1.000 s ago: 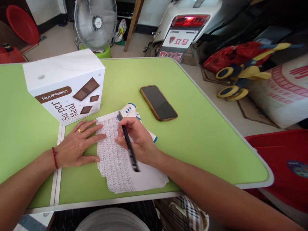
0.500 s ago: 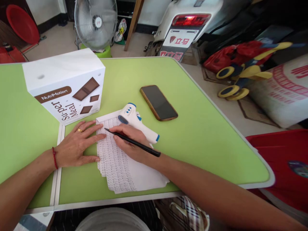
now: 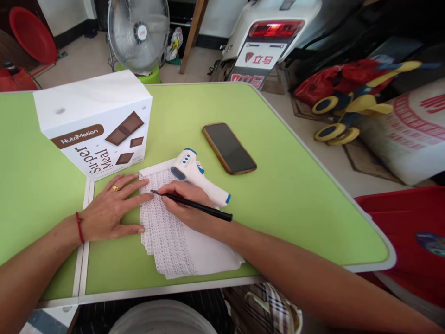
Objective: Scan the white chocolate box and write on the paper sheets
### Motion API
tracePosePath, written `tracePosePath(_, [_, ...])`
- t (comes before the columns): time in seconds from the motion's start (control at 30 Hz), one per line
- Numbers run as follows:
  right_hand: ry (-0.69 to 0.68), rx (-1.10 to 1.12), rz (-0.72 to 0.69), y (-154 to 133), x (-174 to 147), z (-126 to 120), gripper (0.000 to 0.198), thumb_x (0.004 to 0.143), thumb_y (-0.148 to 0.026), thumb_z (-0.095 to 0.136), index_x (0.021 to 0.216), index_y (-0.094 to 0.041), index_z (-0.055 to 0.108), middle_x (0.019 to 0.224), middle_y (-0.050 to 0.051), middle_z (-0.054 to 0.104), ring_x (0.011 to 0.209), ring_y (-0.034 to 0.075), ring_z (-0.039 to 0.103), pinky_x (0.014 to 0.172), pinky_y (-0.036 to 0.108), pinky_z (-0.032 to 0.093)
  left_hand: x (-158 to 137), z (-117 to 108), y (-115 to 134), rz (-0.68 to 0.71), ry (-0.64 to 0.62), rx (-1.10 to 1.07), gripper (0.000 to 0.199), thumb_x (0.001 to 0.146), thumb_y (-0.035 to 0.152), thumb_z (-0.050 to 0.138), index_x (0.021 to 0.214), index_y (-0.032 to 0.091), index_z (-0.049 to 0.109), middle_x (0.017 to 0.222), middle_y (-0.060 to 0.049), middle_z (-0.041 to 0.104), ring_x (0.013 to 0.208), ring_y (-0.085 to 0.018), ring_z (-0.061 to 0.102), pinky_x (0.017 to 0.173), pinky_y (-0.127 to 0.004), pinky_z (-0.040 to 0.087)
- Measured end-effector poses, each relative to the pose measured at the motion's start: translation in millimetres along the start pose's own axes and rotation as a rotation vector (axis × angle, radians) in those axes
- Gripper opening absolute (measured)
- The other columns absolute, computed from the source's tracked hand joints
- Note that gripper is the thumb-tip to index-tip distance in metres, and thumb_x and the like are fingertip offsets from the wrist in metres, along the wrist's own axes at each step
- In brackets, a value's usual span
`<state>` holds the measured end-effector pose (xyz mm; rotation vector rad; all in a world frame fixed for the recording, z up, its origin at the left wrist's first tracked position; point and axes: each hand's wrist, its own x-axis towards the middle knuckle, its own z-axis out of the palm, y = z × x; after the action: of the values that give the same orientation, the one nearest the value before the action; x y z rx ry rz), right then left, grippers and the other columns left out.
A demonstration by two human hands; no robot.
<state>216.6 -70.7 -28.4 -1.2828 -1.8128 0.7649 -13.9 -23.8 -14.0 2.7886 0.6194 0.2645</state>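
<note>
A slim black pen [image 3: 198, 206] is pinched in my right hand [image 3: 189, 208], its tip at the written area near the left side of the paper sheets [image 3: 174, 241]. Dense rows of small handwriting cover the left part of the top sheet; its lower right is blank. My left hand [image 3: 116, 206] lies flat with fingers spread, fingertips on the sheets' left edge. Across the top of the paper rests a white and blue infrared thermometer [image 3: 200, 178], partly hidden behind my right hand. Just beyond my left hand stands a white NutriMotion box [image 3: 97, 125].
A phone [image 3: 229, 148] in a brown case lies on the green table [image 3: 295, 204], right of the thermometer. Beyond the far edge are a fan [image 3: 139, 35] and a white scooter [image 3: 271, 28]. A red chair [image 3: 410, 232] is at the right.
The pen tip has shifted slightly down the page, and its rear end has risen a little, with my right hand moving slightly. My left hand stays in place.
</note>
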Motion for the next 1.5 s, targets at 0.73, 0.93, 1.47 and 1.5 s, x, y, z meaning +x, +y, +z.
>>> tracePosePath(0.73, [-0.038, 0.031, 0.191, -7.1, 1.0, -4.3, 0.015, 0.078, -0.017, 0.053, 0.084, -0.021, 0.066, 0.075, 0.001, 0.072, 0.062, 0.012, 0.062, 0.057, 0.024, 0.050, -0.2, -1.1, 1.0, 0.012, -0.011, 0.066, 0.065, 0.088, 0.064, 0.050, 0.135, 0.020, 0.049, 0.149, -0.015, 0.039, 0.137, -0.038, 0.033, 0.110, -0.061, 0.028])
tracePosePath(0.93, [-0.011, 0.044, 0.171, -6.0, 1.4, -4.6, 0.015, 0.079, -0.019, 0.053, 0.087, -0.020, 0.066, 0.078, 0.002, 0.073, 0.066, 0.013, 0.065, 0.060, 0.026, 0.052, -0.6, -0.8, 1.2, 0.014, -0.001, 0.058, 0.064, 0.089, 0.064, 0.049, 0.135, 0.021, 0.049, 0.149, -0.015, 0.039, 0.137, -0.038, 0.033, 0.110, -0.061, 0.028])
tracePosePath(1.47, [0.020, -0.007, 0.147, -4.2, 1.1, -5.3, 0.014, 0.078, -0.019, 0.052, 0.083, -0.020, 0.065, 0.076, 0.002, 0.072, 0.066, 0.014, 0.064, 0.061, 0.027, 0.051, -0.8, -0.4, 0.7, 0.013, -0.004, 0.064, 0.063, 0.089, 0.064, 0.049, 0.134, 0.021, 0.050, 0.149, -0.015, 0.039, 0.137, -0.037, 0.033, 0.110, -0.061, 0.028])
tracePosePath(1.5, [0.013, -0.002, 0.163, -5.0, 1.2, -6.0, 0.013, 0.078, -0.019, 0.052, 0.082, -0.020, 0.065, 0.075, 0.002, 0.072, 0.065, 0.014, 0.063, 0.061, 0.026, 0.050, -0.8, -0.4, 0.7, 0.014, -0.005, 0.064, 0.063, 0.089, 0.064, 0.049, 0.134, 0.021, 0.050, 0.149, -0.015, 0.039, 0.137, -0.037, 0.033, 0.110, -0.061, 0.027])
